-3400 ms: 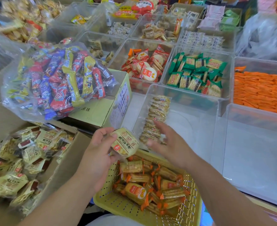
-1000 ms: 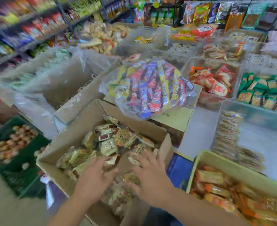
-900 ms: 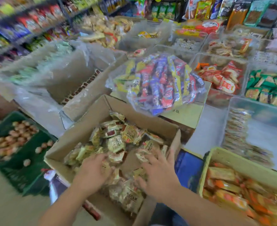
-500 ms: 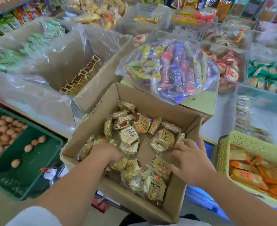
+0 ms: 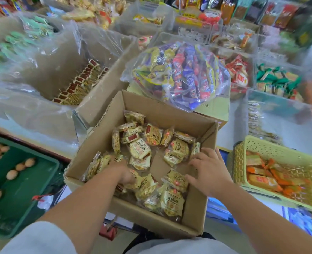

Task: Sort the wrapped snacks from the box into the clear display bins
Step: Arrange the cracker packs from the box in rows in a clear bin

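Work has swung back from the clear bin (image 5: 283, 107), right of and beyond the cardboard box (image 5: 157, 109), to the box itself. 3.4 s ago the left hand held 1 packet up beside that bin; now both hands are down inside the box among the wrapped snacks (image 5: 139, 149).

The left hand (image 5: 124, 174) is dug in at the box's near-left, fingers buried under packets, so I cannot tell whether it grips any. The right hand (image 5: 209, 171) lies at the box's right wall with fingers spread over the packets, holding none yet.

Judging by this, 1 delivery is finished and the next gathering has begun. Many packets remain in the box, and the yellow basket (image 5: 272, 148) to its right waits too.
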`<state>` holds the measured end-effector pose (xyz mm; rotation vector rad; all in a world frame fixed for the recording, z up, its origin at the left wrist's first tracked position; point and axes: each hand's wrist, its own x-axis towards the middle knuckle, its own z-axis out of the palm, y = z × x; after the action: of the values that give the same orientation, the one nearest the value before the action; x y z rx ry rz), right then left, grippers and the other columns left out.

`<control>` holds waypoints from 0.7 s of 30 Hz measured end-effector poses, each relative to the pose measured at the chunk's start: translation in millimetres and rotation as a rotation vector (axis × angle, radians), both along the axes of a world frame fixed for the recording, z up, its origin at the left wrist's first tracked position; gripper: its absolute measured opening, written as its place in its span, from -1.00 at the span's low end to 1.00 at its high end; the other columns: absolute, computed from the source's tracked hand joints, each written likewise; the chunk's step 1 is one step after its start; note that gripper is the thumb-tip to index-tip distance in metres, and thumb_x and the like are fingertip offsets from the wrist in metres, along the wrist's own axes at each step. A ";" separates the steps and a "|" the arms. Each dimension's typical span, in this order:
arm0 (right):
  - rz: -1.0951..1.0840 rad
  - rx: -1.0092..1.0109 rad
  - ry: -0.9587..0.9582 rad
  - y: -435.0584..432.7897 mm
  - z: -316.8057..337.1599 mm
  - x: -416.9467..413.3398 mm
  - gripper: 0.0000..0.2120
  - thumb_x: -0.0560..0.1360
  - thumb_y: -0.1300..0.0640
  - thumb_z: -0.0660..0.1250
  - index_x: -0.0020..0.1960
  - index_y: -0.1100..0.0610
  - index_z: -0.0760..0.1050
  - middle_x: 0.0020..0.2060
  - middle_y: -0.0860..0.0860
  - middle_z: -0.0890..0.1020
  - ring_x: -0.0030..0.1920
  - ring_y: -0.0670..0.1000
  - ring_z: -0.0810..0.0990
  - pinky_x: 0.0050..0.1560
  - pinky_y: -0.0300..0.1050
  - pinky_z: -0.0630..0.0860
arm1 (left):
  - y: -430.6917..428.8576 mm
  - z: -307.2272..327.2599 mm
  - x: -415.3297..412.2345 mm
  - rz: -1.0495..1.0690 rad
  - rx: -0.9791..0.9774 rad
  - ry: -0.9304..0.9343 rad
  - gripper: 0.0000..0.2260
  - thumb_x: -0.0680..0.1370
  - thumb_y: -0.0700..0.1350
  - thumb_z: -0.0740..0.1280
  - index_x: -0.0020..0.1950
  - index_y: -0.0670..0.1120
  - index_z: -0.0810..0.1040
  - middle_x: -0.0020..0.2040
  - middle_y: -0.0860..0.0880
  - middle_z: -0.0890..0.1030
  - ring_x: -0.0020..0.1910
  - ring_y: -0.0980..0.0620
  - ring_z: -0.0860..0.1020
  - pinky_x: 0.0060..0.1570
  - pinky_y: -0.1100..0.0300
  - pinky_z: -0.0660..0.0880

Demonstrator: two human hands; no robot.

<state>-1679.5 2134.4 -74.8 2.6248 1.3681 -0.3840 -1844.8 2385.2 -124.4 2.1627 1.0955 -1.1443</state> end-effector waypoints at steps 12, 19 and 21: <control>0.006 -0.133 -0.126 9.6 3.1 -5.5 -0.37 0.42 -0.47 0.06 0.36 -0.19 0.43 0.41 -0.08 0.41 0.58 0.20 -0.02 0.43 0.45 -0.37 | 9.6 27.5 -12.7 0.208 -0.052 -0.517 -0.28 0.39 -0.10 0.60 0.45 0.17 0.35 0.28 -0.03 0.41 -0.04 0.06 0.52 -0.27 0.24 0.46; 0.095 -0.133 0.329 69.9 -19.4 -50.9 -0.39 0.53 -0.33 0.18 0.51 -0.12 0.28 0.46 0.05 0.36 0.53 0.18 0.17 0.51 0.23 0.12 | -0.6 67.2 -87.8 0.899 -0.175 -1.223 -0.40 0.45 -0.21 0.57 0.22 0.41 0.47 0.07 0.28 0.64 0.02 0.18 0.66 -0.12 0.17 0.66; 0.066 -0.169 0.482 89.1 -32.6 -61.7 -0.38 0.56 -0.29 0.21 0.55 -0.09 0.23 0.41 0.09 0.42 0.45 0.19 0.30 0.43 0.15 0.29 | -4.3 69.2 -100.9 0.870 -0.063 -1.252 -0.38 0.45 -0.17 0.57 0.26 0.42 0.44 0.19 0.22 0.58 0.14 0.13 0.62 0.05 0.04 0.63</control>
<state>-1741.2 2223.5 -107.5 2.4316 1.4627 -1.1260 -1945.7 2380.9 -55.2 1.4983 1.0660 0.5230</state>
